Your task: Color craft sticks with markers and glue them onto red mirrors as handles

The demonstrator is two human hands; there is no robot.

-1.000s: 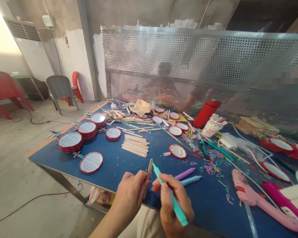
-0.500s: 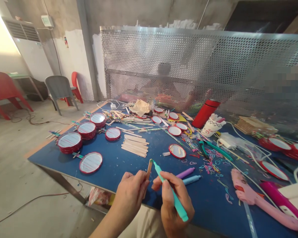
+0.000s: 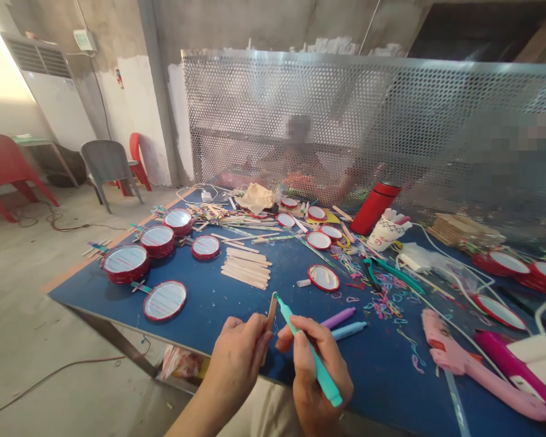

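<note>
Held upright in my left hand point(image 3: 242, 350) is a wooden craft stick point(image 3: 272, 312), pinched between thumb and fingers, with green colour at its top end. My right hand point(image 3: 321, 364) grips a turquoise marker point(image 3: 316, 358) like a pen, its tip touching the stick's top end. Beside my right hand, a purple marker point(image 3: 340, 318) and a light blue marker point(image 3: 349, 331) lie on the blue table point(image 3: 173, 340). Just beyond my hands is a row of plain craft sticks point(image 3: 246, 268).
Round red-rimmed drums point(image 3: 126, 262) stand at the left. Loose rubber bands point(image 3: 384, 303), pliers point(image 3: 372, 276), a pink glue gun point(image 3: 455, 355), a red bottle point(image 3: 375, 208) and a paper cup point(image 3: 386, 229) of markers occupy the right. A perforated metal panel point(image 3: 264, 97) borders the back.
The marker tip has come from slightly beside the stick's top end to touching it. Otherwise both hands keep nearly the same position, and the view has shifted slightly.
</note>
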